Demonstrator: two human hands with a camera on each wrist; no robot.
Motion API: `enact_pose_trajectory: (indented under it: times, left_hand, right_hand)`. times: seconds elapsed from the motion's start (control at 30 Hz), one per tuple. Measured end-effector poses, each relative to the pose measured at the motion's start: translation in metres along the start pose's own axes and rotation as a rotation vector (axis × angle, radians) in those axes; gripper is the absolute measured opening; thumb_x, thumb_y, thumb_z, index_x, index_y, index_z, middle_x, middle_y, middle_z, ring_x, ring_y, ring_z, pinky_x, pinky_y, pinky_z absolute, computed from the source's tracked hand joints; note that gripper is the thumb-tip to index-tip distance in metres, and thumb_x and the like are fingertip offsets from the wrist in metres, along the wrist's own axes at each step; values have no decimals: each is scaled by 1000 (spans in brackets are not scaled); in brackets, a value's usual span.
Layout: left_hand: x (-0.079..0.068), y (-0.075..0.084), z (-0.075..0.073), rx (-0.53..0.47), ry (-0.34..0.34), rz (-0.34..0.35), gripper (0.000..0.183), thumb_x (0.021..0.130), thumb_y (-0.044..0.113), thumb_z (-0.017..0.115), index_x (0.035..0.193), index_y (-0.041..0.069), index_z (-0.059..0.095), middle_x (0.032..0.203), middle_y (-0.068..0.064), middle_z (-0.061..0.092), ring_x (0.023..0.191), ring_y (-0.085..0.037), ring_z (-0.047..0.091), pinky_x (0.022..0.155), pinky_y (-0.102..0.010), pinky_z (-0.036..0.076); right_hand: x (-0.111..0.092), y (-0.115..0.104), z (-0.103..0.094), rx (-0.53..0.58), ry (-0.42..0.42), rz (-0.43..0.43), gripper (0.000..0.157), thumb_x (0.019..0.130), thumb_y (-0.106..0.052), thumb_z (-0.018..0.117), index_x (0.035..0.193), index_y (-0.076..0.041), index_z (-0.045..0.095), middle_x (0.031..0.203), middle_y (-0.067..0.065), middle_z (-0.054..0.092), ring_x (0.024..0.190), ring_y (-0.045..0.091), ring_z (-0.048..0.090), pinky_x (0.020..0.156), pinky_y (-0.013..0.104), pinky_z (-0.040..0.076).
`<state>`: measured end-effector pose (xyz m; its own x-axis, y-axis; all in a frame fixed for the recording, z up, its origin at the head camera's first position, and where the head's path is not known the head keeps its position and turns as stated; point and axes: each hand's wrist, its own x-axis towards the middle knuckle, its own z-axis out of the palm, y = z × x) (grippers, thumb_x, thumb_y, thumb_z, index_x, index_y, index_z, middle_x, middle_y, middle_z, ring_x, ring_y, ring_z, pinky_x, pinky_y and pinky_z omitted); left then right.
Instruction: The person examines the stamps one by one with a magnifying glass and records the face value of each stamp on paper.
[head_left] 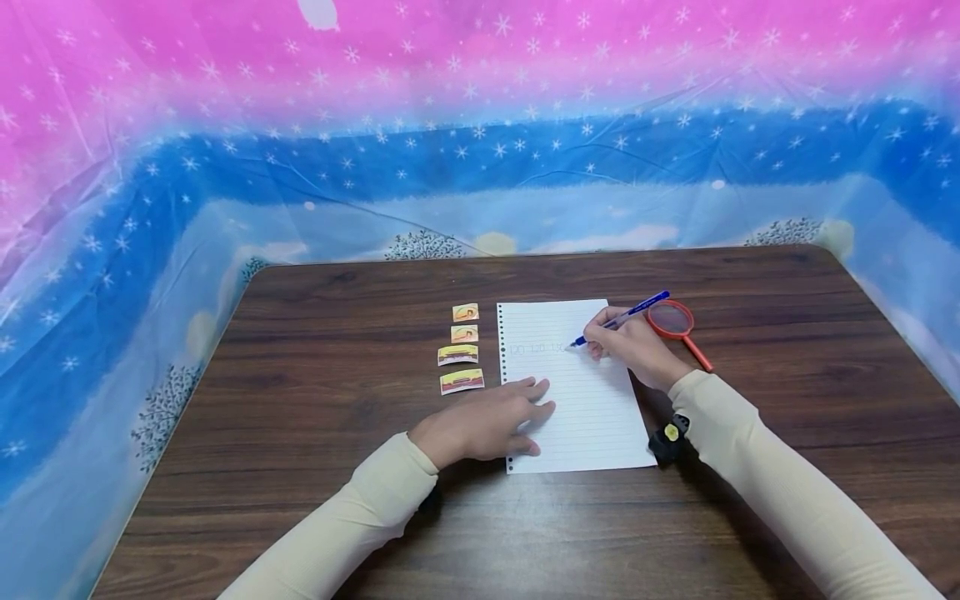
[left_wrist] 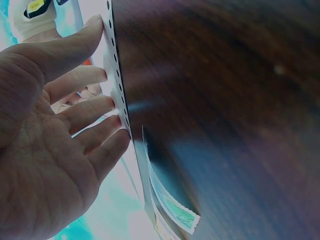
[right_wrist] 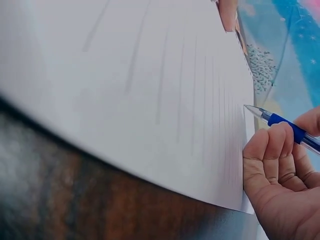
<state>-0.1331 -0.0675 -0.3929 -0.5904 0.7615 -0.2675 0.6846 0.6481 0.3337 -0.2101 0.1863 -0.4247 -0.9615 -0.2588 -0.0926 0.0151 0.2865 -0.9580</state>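
Observation:
A lined sheet of paper (head_left: 577,417) with punched holes down its left edge lies on the table, faint writing across its upper part. My right hand (head_left: 626,342) pinches a blue pen (head_left: 652,302), its tip at the paper by the end of the written line. In the right wrist view the pen (right_wrist: 282,122) points at the sheet (right_wrist: 150,100), and the fingers below it are curled. Spread fingers of my left hand (head_left: 487,421) rest on the sheet's lower left; the left wrist view shows that hand (left_wrist: 55,130) with its fingertips at the holed edge.
Several small stamps, among them an upper orange one (head_left: 465,312) and a lower yellow-and-red one (head_left: 461,382), lie in a column left of the sheet. A red magnifying glass (head_left: 678,325) lies just beyond my right hand on the brown wooden table (head_left: 315,350). Snowflake-patterned cloth (head_left: 450,150) hangs behind.

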Motion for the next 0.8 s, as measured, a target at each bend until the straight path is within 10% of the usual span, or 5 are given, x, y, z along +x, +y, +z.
enact_pose_trajectory:
  times: [0.8]
  left_hand:
    - [1, -1, 0, -4, 1, 4, 60, 97, 32, 70, 150, 10, 51, 162, -12, 32, 151, -24, 27, 118, -35, 30]
  right_hand:
    - [1, 1, 2, 5, 49, 22, 19, 101, -13, 61, 104, 5, 61, 101, 23, 67, 81, 18, 67, 76, 27, 58]
